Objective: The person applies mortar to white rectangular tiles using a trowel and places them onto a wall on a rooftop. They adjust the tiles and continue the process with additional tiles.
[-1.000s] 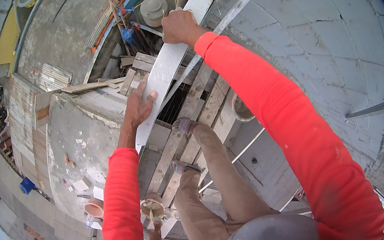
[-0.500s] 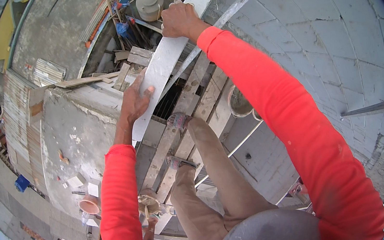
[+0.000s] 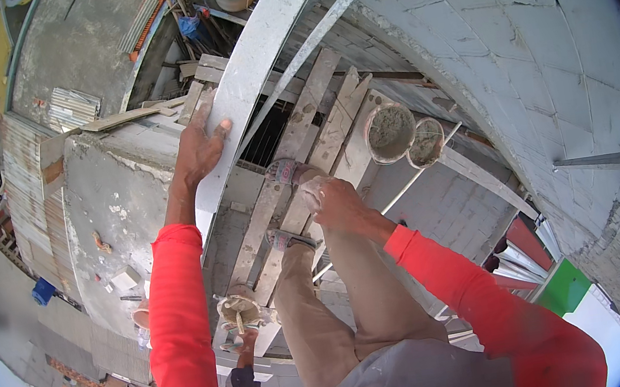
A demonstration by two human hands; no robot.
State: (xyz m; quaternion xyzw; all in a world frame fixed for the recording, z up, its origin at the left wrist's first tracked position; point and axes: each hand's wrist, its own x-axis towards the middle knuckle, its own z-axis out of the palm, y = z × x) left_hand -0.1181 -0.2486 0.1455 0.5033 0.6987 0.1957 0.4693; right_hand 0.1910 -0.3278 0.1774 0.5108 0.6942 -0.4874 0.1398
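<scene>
My left hand [image 3: 201, 141] grips the left edge of a long, flat, pale board [image 3: 249, 60] that slants from lower left to upper right. Its thumb lies on the board's face, and the fingers run along the edge. Over my right knee, apart from the board, is my right hand [image 3: 343, 209] with curled fingers. Something pale shows at its fingertips, but I cannot make out whether it is held or is dust. Two buckets of grey mortar [image 3: 391, 133] stand beyond that hand, on the right.
Beneath my feet lie wooden planks [image 3: 307, 112] with a dark gap beside them. A thin metal bar [image 3: 319, 28] slants alongside the board. To the right rises a grey block wall [image 3: 493, 36]. Below, another person's hand [image 3: 246, 347] is at a mortar bucket [image 3: 238, 310].
My right hand has let go of the board's upper part and come down toward my knee. My left hand stays on the board. The view has shifted slightly, showing the two mortar buckets fully.
</scene>
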